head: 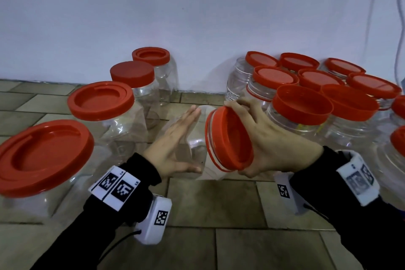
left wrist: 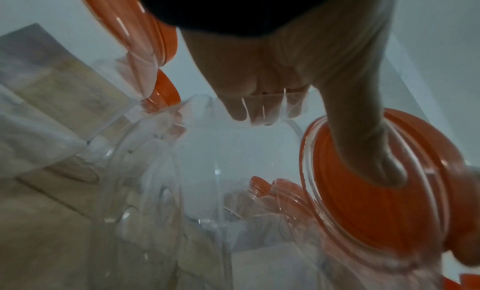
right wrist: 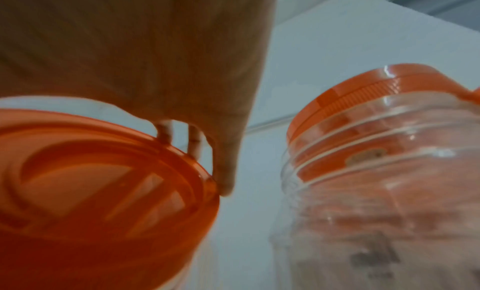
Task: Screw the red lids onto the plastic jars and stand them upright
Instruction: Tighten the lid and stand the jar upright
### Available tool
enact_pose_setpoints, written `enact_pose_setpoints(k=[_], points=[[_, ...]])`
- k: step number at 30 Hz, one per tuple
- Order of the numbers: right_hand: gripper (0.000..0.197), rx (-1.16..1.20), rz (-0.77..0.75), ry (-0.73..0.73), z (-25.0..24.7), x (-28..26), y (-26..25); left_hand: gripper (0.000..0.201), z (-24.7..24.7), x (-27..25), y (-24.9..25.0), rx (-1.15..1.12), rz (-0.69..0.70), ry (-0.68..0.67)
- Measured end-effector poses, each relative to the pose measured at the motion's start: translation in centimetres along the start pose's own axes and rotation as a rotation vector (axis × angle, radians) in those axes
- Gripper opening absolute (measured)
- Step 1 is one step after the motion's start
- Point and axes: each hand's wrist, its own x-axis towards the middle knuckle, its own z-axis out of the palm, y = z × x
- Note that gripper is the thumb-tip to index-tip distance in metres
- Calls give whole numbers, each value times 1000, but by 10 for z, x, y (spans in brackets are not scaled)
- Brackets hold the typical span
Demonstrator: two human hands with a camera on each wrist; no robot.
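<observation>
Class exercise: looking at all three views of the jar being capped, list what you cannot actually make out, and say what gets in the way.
- Whether the red lid is fully screwed tight: head view, right hand covers its rim.
- Base of the held jar: head view, left hand covers it.
- Label print on the neighbouring jar: right wrist view, blurred.
- Jars at the right edge: head view, cut off.

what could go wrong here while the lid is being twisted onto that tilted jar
The left hand lies flat with straight fingers against the clear jar, not wrapped round it, so the jar may spin or slip as the right hand turns the red lid. The jar is held on its side, so the lid could seat crooked. Capped jars stand close on the right; the right hand might knock one.
</observation>
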Motion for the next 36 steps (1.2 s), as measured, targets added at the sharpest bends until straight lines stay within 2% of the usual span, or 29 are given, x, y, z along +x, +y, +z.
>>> enact_pose_setpoints(k=[4, 7, 9, 13, 15, 19, 21, 22, 25, 28, 32, 36], points=[[122, -54, -99, 26, -2, 4, 2, 103, -8, 3, -6, -139, -19, -39], [123, -32, -38, -2, -5, 8, 5, 106, -8, 2, -5, -112, -37, -18], [124, 11, 69, -1, -4, 11, 3, 109, -4, 0, -4, -31, -25, 29], [117, 182, 434, 10, 5, 18, -16, 110, 8, -7, 0, 60, -33, 151], [118, 224, 515, 8, 8, 23, -21, 109, 12, -9, 1, 67, -62, 187], [122, 330, 490, 60, 12, 29, -12, 111, 13, -9, -1, 46, -120, 258], [122, 484, 477, 178, 26, 31, -4, 117, 14, -2, -4, -71, -215, 338], [115, 581, 451, 241, 35, 33, 0, 116, 16, 2, -8, -159, -264, 388], [103, 764, 384, 373, 63, 41, 6, 107, 23, 18, -19, -368, -346, 493], [97, 772, 419, 464, 74, 56, 14, 108, 28, 36, -38, -419, -395, 493], [87, 714, 438, 487, 80, 92, 28, 127, 24, 64, -73, -504, -428, 463], [85, 688, 447, 491, 89, 137, 51, 128, 14, 98, -112, -429, -434, 478]])
